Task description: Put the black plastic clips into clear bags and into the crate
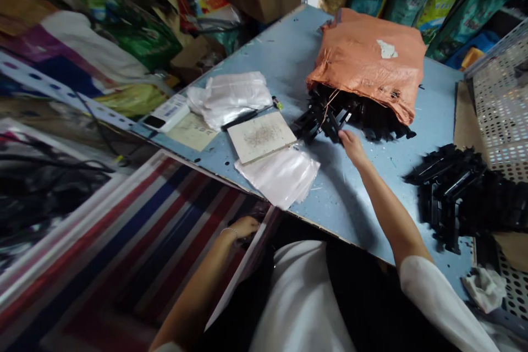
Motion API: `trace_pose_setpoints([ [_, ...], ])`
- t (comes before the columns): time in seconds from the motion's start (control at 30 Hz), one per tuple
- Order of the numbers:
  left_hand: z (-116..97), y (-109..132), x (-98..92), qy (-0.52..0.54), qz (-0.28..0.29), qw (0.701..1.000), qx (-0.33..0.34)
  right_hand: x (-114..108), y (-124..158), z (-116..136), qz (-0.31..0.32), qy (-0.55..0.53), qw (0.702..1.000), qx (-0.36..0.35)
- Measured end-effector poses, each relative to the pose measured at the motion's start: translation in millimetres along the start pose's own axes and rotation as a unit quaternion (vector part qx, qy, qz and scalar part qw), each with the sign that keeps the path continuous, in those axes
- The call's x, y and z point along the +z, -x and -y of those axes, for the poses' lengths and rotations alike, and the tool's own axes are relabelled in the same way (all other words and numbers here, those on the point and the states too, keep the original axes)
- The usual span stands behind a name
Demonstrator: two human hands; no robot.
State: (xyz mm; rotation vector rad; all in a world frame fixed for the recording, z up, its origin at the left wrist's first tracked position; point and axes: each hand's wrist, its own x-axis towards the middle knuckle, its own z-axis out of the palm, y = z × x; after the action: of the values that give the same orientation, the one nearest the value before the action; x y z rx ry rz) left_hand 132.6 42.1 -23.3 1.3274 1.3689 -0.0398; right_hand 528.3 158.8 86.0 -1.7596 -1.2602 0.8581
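Note:
My right hand [351, 144] reaches over the table, its fingers closed on a black plastic part [331, 127] at the mouth of an orange woven sack [369, 58]. More black parts spill out of that sack. My left hand [245, 227], with a thin bracelet at the wrist, is low inside a bin [152, 231] lined with red, white and blue striped cloth. Its fingers curl by the bin's near edge, close to something dark; what they hold, if anything, is hidden.
On the blue table [355, 203] lie clear plastic bags [284, 176], a cream board [260, 136], more bags [235, 96] and a white device [167, 113]. A heap of black parts [454, 192] stands at right, before a perforated metal panel [501, 104].

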Motion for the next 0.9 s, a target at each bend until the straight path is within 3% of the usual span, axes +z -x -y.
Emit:
trace_pose_setpoints([
  [0.03, -7, 4, 0.3, 0.003, 0.015, 1.0, 0.004, -2, 18, -7, 0.031, -0.133, 0.989, 0.061],
  [0.1, -33, 14, 6.2, 0.043, 0.054, 0.997, 0.044, -1, 57, -21, 0.095, -0.358, 0.913, 0.172],
  [0.2, -99, 16, 28.1, 0.202, 0.034, 0.96, 0.192, 14, 118, -35, 0.157, -0.474, 0.836, 0.228],
  [0.27, -146, 7, 47.5, 0.312, -0.014, 0.91, 0.271, 28, 153, -40, 0.188, -0.497, 0.813, 0.239],
  [0.3, -167, 2, 56.9, 0.358, -0.007, 0.889, 0.286, 32, 167, -41, 0.195, -0.496, 0.811, 0.241],
  [0.33, -184, -3, 65.4, 0.393, 0.018, 0.874, 0.286, 34, 178, -41, 0.199, -0.478, 0.822, 0.237],
  [0.4, -206, -8, 78.5, 0.419, 0.07, 0.861, 0.28, 25, 191, -41, 0.188, -0.393, 0.879, 0.194],
  [0.47, -214, -4, 86.8, 0.404, 0.097, 0.863, 0.286, 2, 192, -39, 0.115, -0.249, 0.956, 0.109],
  [0.53, -214, 5, 92.7, 0.391, 0.11, 0.865, 0.293, -24, 184, -34, 0.007, -0.073, 0.997, -0.005],
  [0.6, -214, 13, 99.6, 0.396, 0.14, 0.868, 0.267, -43, 172, -29, -0.051, 0.046, 0.992, -0.101],
  [0.67, -216, 17, 107.9, 0.406, 0.165, 0.868, 0.234, -50, 157, -23, -0.035, 0.116, 0.98, -0.16],
  [0.73, -220, 15, 114.7, 0.418, 0.163, 0.867, 0.217, -45, 144, -19, -0.018, 0.138, 0.979, -0.152],
  [0.8, -223, 10, 115.8, 0.439, 0.133, 0.864, 0.209, -38, 140, -17, 0.004, 0.118, 0.988, -0.097],
  [0.9, -227, 2, 106.5, 0.481, 0.081, 0.851, 0.197, -31, 153, -14, 0.055, 0.091, 0.991, -0.078],
])
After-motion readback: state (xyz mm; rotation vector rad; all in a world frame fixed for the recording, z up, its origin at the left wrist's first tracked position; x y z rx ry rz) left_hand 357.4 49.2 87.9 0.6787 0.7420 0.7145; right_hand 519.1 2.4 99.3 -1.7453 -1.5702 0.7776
